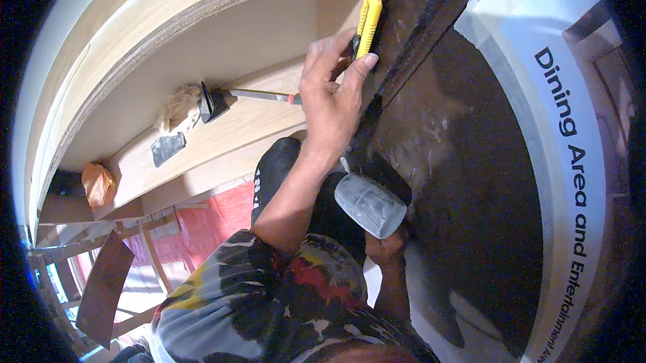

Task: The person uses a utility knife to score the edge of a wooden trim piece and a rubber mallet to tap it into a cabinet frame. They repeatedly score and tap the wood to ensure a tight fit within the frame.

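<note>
Left hand: thumb and fingers closed on yellow plastic utility knife, raised at the upper right corner of pale wooden recess shelf, beside dark brown glossy panel. Blade contact with the edge: cannot tell.

Right hand: beneath grey, barrel-shaped mallet head; fingers partly hidden, grip cannot be told.

White curved strip along the panel's right edge: large dark lettering, lower end cut off.

Shelf: pale wood runs between grey flat plate and crumpled orange bundle, left end. Long metal tool, far end behind left wrist.
</note>
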Available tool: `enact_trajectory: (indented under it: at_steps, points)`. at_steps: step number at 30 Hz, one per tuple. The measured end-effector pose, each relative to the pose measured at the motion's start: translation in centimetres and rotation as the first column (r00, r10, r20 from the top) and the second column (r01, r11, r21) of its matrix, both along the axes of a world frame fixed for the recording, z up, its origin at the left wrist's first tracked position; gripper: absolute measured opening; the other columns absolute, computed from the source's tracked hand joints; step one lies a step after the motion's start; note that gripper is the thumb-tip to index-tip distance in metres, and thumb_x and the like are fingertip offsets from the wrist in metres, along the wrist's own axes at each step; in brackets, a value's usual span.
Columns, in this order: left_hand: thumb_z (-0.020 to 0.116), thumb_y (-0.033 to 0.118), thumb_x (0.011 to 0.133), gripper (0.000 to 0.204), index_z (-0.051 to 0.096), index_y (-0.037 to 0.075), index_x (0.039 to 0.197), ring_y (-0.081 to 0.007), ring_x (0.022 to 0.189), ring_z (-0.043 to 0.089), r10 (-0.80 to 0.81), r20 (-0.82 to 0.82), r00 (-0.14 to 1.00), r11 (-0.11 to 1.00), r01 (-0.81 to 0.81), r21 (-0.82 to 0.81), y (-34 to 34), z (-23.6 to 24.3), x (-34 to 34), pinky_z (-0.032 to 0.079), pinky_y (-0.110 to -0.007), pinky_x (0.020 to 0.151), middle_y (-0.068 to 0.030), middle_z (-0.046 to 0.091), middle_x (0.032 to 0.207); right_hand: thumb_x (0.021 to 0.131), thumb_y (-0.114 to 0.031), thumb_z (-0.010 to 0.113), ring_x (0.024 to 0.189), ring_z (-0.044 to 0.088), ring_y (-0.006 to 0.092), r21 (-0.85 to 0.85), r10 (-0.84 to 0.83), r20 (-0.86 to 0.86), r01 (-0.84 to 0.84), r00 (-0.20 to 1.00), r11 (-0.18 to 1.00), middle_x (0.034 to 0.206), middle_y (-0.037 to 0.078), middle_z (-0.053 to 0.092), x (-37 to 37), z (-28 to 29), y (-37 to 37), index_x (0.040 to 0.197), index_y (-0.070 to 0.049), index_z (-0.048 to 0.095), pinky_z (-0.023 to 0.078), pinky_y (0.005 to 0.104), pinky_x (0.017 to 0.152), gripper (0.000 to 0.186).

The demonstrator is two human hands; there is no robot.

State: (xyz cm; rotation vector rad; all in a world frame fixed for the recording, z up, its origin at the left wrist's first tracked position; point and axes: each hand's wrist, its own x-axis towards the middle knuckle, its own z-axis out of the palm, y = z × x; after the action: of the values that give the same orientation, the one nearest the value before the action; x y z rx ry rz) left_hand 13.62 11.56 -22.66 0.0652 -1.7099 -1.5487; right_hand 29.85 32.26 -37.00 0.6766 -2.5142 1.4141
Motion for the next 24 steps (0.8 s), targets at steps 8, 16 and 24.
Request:
enact_trajectory:
  at_steps: [8, 16, 24]
  points:
    - [0.074, 0.006, 0.084, 0.036, 0.065, 0.000, 0.118, -0.0197, 0.092, 0.060, -0.021, -0.023, 0.999, 1.000, 0.021, -0.016, 0.07, -0.04, -0.12, 0.052, -0.031, 0.079, -0.0119, 0.062, 0.103, 0.081, -0.004, 0.069, 0.094, 0.070, 0.0358, 0.008, 0.002, -0.019, -0.002, 1.000, 1.000, 0.101, 0.018, 0.071, -0.04, 0.07, 0.11, 0.102, -0.001, 0.069, 0.053, 0.0421, 0.083, 0.021]
    - [0.075, 0.006, 0.083, 0.036, 0.065, 0.002, 0.117, -0.0202, 0.091, 0.060, -0.020, -0.008, 1.000, 0.999, 0.019, -0.032, 0.25, 0.00, -0.10, 0.051, -0.032, 0.080, -0.0115, 0.061, 0.101, 0.081, -0.004, 0.068, 0.093, 0.070, 0.0365, 0.015, 0.001, -0.034, 0.000, 0.999, 1.000, 0.101, 0.018, 0.071, -0.09, 0.21, 0.13, 0.102, -0.001, 0.069, 0.053, 0.0424, 0.083, 0.021]
    - [0.075, 0.007, 0.083, 0.034, 0.066, 0.002, 0.116, -0.0199, 0.090, 0.058, -0.016, -0.005, 1.000, 1.000, 0.016, -0.009, 0.20, 0.30, 0.11, 0.050, -0.033, 0.078, -0.0104, 0.061, 0.099, 0.081, -0.004, 0.068, 0.093, 0.070, 0.0371, 0.025, 0.016, -0.074, -0.014, 0.997, 1.000, 0.100, 0.018, 0.071, -0.29, 0.21, -0.18, 0.102, -0.001, 0.069, 0.054, 0.0426, 0.083, 0.022]
